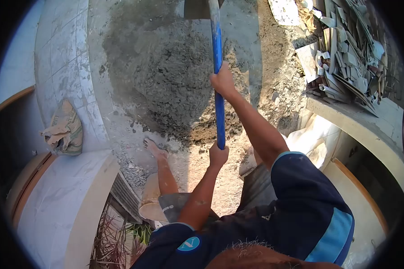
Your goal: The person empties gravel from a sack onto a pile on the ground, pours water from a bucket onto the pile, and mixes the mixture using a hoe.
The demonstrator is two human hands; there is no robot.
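Note:
A hoe with a long blue handle (218,114) runs up the middle of the head view. My right hand (223,81) is wrapped round the handle partway along, and my left hand (218,155) grips its near end. At the top edge shows the dark flat hoe blade (196,10), partly cut off by the frame. Beneath and left of the handle lies a spread heap of wet grey mortar (173,80), with browner, drier mix along its near edge. One bare foot (155,149) stands at that edge.
A crumpled sack (66,130) lies on the tiled strip at left. A bucket (151,199) stands by my leg, near plants (141,233). Broken tiles and scraps (345,54) are piled at upper right beside a low wall (359,130). Rubble (285,87) litters the ground there.

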